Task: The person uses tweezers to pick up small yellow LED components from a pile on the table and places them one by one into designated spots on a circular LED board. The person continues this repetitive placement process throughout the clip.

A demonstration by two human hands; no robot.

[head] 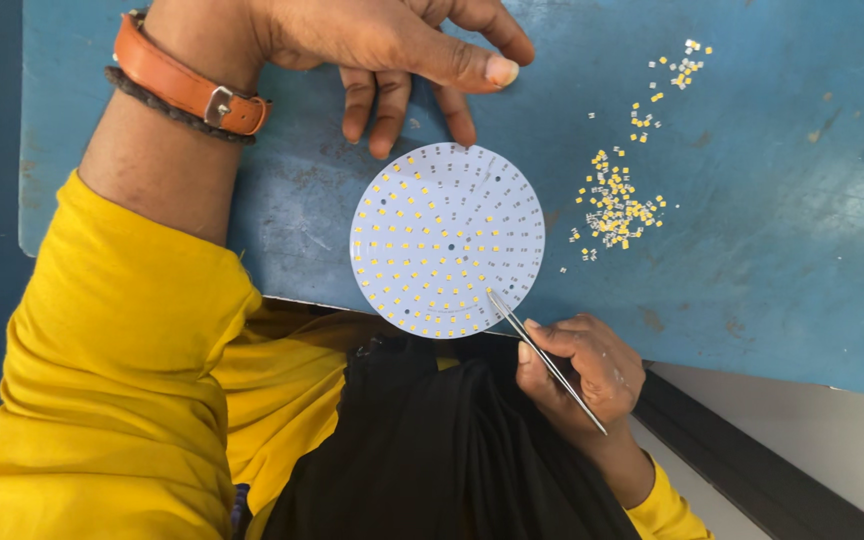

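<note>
White round board (447, 240), studded with small yellow chips, lies on a blue table (772, 250), overhanging its near edge. Right hand (582, 370) — just below the board — pinches metal tweezers (544, 358) between thumb and fingers, tips touching the board's lower right rim. Left hand (382, 45) hovers above the board's top edge — fingers spread and curled, fingertips on the table, holding nothing. Loose chips (614, 205) lie scattered right of the board.

One round white board (447, 238), one pair of tweezers (544, 358), two wristbands (187, 88), and many loose yellow chips (614, 205).
</note>
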